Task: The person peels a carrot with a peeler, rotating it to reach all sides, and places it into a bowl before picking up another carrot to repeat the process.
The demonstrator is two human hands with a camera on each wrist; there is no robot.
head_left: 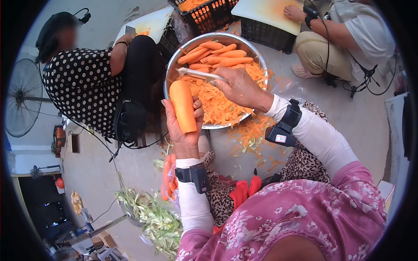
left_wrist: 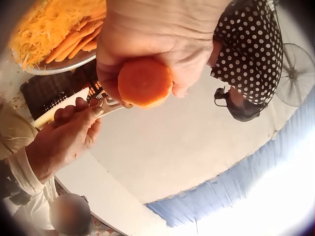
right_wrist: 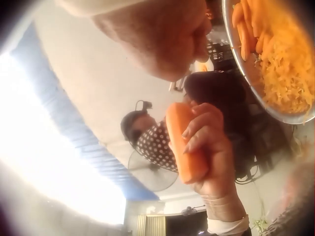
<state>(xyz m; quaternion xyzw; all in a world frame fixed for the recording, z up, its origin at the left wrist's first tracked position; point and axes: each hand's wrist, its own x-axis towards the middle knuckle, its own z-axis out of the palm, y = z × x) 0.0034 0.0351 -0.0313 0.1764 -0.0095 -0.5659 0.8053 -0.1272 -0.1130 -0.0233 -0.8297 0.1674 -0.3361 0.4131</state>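
Note:
My left hand (head_left: 185, 141) grips a thick orange carrot (head_left: 182, 106), holding it upright with the thumb on one side and fingers curled round the other. In the left wrist view the carrot's flat, cut end (left_wrist: 145, 82) faces the camera. My right hand (head_left: 241, 86) holds a metal peeler (head_left: 201, 75) by its handle, its head pointing left just above the carrot's top. Beneath both hands stands a large metal basin (head_left: 166, 89). Several peeled carrots (head_left: 209, 54) lie at its far side, and a heap of orange peelings (head_left: 217, 102) fills the near part.
Peelings (head_left: 250, 135) litter the floor beside the basin. A bag of carrots (head_left: 167, 174) and leafy green scraps (head_left: 152, 213) lie at lower left. One person in polka dots (head_left: 82, 85) sits left, another (head_left: 348, 35) right, by cutting boards (head_left: 265, 13) on black crates (head_left: 265, 37).

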